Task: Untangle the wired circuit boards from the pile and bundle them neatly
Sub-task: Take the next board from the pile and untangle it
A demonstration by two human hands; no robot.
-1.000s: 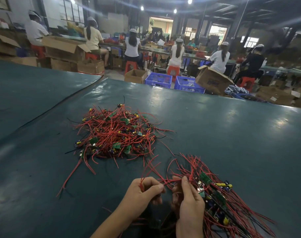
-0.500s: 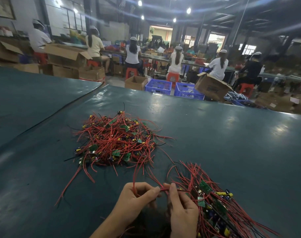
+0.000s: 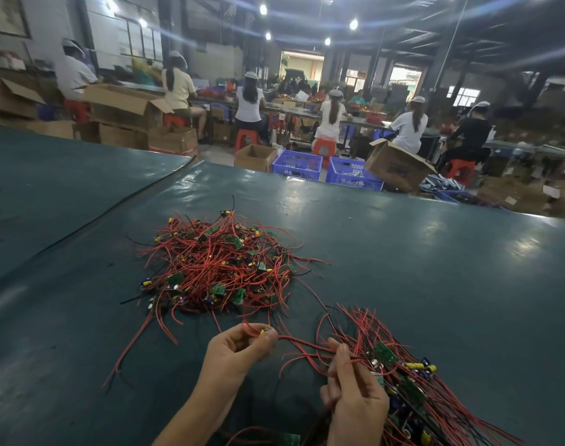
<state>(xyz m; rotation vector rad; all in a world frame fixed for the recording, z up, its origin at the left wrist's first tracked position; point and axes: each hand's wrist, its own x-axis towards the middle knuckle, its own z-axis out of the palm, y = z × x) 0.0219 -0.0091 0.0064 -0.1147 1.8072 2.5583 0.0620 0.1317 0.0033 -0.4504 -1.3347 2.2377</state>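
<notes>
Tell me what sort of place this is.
Most likely an electronics assembly workshop. Capped workers sit in a row on red stools, cardboard boxes and blue crates stand about, and a pile of wired circuit boards lies on the green table.

The left hand (image 3: 239, 352) pinches one end of a red wire (image 3: 302, 342) in its curled fingertips, where a small yellow part shows, perhaps a board's component, too blurred to tell. The wire runs rightward to the right hand (image 3: 355, 400), whose fingers curl round strands of the bundle (image 3: 413, 381) lying just right of it. Beyond the left hand, apart from it, the tangled pile (image 3: 220, 272) lies on the dark green surface (image 3: 435, 268). Far beyond both hands, seated people (image 3: 249, 101) work beside cardboard boxes (image 3: 126, 106) and blue crates (image 3: 297, 164).
</notes>
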